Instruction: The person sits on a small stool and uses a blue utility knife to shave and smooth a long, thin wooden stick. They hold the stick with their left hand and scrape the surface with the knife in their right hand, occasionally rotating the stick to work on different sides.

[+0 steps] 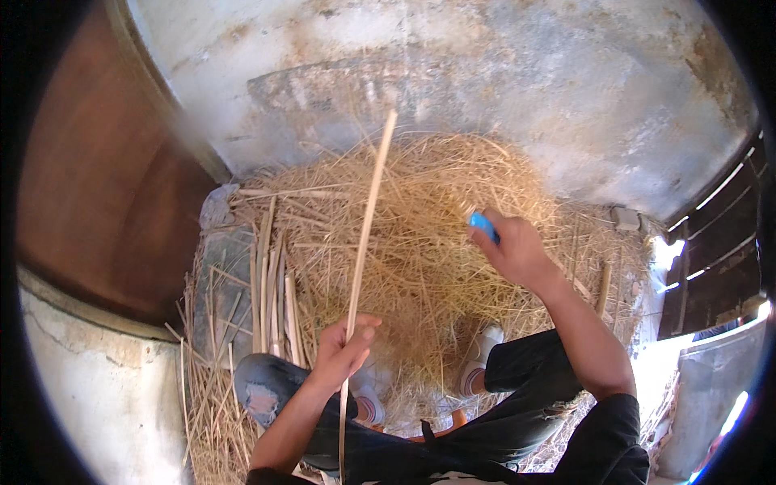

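Observation:
My left hand [343, 356] is closed around the lower part of a long, thin, pale bamboo strip [369, 214]. The strip stands tilted, its upper end leaning a little to the right toward the wall and its lower end running down past my left leg. In my right hand [519, 252] is a blue-handled tool [485, 229], held above the shavings and apart from the strip. My fist covers much of its handle, and I cannot make out its blade or working end. Beneath both hands lies a heap of fine straw-coloured shavings [436, 275].
Several thicker bamboo pieces [272, 283] lie left of the heap, with loose thin strips [218, 412] below them. A stained plaster wall [485, 89] rises behind. At left is a brown door panel [97, 162]; at right, dark slats [719, 250]. My shoes [482, 352] rest among the shavings.

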`<state>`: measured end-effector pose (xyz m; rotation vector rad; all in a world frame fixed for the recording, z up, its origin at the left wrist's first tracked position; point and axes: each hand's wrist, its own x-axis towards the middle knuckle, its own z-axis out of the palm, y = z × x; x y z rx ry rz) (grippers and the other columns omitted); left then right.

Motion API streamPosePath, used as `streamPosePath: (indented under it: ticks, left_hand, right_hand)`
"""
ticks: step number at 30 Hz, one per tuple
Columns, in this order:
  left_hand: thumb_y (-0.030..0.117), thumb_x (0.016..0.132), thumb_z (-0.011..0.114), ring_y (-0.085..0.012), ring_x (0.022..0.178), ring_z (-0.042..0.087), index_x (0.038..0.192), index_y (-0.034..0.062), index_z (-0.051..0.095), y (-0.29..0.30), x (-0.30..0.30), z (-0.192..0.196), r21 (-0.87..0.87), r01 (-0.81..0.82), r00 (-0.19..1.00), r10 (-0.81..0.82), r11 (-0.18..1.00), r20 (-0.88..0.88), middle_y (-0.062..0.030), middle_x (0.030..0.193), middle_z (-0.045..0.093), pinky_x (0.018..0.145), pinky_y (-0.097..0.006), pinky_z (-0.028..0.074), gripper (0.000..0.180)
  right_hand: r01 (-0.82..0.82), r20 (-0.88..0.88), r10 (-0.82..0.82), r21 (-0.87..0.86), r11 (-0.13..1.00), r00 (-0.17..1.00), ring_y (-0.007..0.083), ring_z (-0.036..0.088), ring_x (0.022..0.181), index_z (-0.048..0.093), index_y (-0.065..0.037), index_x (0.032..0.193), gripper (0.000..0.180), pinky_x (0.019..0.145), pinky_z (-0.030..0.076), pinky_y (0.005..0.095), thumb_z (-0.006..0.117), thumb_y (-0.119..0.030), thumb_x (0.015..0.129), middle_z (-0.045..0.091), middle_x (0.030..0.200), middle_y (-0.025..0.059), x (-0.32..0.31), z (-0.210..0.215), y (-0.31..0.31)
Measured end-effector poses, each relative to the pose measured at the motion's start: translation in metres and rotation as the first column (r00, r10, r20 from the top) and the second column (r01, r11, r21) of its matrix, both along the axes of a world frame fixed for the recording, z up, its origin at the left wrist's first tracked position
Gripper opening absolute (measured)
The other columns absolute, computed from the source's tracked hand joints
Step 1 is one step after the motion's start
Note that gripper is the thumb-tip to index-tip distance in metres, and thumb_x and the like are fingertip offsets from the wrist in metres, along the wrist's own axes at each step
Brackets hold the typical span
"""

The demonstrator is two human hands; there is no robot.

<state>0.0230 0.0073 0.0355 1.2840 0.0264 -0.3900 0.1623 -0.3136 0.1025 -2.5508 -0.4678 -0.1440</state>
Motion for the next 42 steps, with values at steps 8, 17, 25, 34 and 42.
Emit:
streamPosePath:
  ticks: [8, 17, 25, 34, 42]
  left_hand:
    - [0.019, 0.097, 0.074, 0.0000, 0.063, 0.042, 0.107, 0.0035, 0.068, -0.021, 0.015, -0.001, 0.192, -0.092, 0.993, 0.075, 0.977, 0.096, 0.0098, 0.074, 0.053, 0.056, -0.021, 0.032, 0.019]
    - [0.021, 0.103, 0.066, -0.0019, 0.056, 0.034, 0.091, 0.0035, 0.065, -0.030, 0.018, -0.006, 0.425, -0.113, 0.986, 0.049, 0.898, 0.158, 0.0100, 0.066, 0.047, 0.049, -0.024, 0.025, 0.021]
    - [0.018, 0.103, 0.064, -0.0002, 0.051, 0.034, 0.089, 0.0077, 0.057, -0.012, 0.017, -0.017, 0.319, -0.186, 0.977, 0.141, 0.929, 0.158, 0.0091, 0.063, 0.043, 0.045, -0.023, 0.023, 0.018]
    - [0.017, 0.098, 0.070, -0.0014, 0.056, 0.040, 0.096, 0.0040, 0.063, 0.013, 0.024, -0.014, 0.243, -0.304, 0.952, 0.289, 0.921, 0.099, 0.0093, 0.065, 0.047, 0.049, -0.021, 0.029, 0.015]
    - [0.017, 0.076, 0.092, -0.0039, 0.055, 0.040, 0.157, -0.0060, 0.023, -0.005, 0.020, -0.002, 0.658, -0.163, 0.979, 0.041, 0.735, 0.197, 0.0058, 0.062, 0.042, 0.051, -0.021, 0.032, 0.109]
  right_hand:
    - [-0.416, -0.107, 0.408, -0.064, 0.907, 0.907, 0.0407, 0.069, 0.066, 0.057, -0.006, 0.105, 0.028, 0.057, 0.054, 0.0529, 0.062, -0.032, 0.096, 0.069, 0.073, 0.0173, -0.065, -0.011, 0.068]
    - [-0.437, -0.323, 0.368, -0.173, 0.883, 0.872, 0.0411, 0.068, 0.064, 0.055, -0.005, 0.108, 0.035, 0.057, 0.053, 0.0520, 0.058, -0.039, 0.099, 0.067, 0.070, 0.0183, -0.073, -0.018, 0.073]
    - [-0.344, -0.283, 0.289, -0.170, 0.923, 0.915, 0.0410, 0.068, 0.065, 0.057, -0.007, 0.106, 0.029, 0.059, 0.052, 0.0535, 0.061, -0.035, 0.099, 0.067, 0.071, 0.0181, -0.060, -0.008, 0.061]
    - [-0.132, -0.151, 0.116, -0.102, 0.986, 0.982, 0.0428, 0.068, 0.074, 0.056, -0.005, 0.107, 0.030, 0.063, 0.052, 0.0542, 0.059, -0.033, 0.099, 0.067, 0.077, 0.0225, -0.033, 0.007, 0.028]
    - [-0.124, -0.159, 0.116, -0.043, 0.991, 0.980, 0.0457, 0.066, 0.070, 0.055, -0.003, 0.100, 0.030, 0.062, 0.051, 0.0547, 0.061, -0.032, 0.099, 0.065, 0.073, 0.0222, -0.038, 0.008, 0.020]
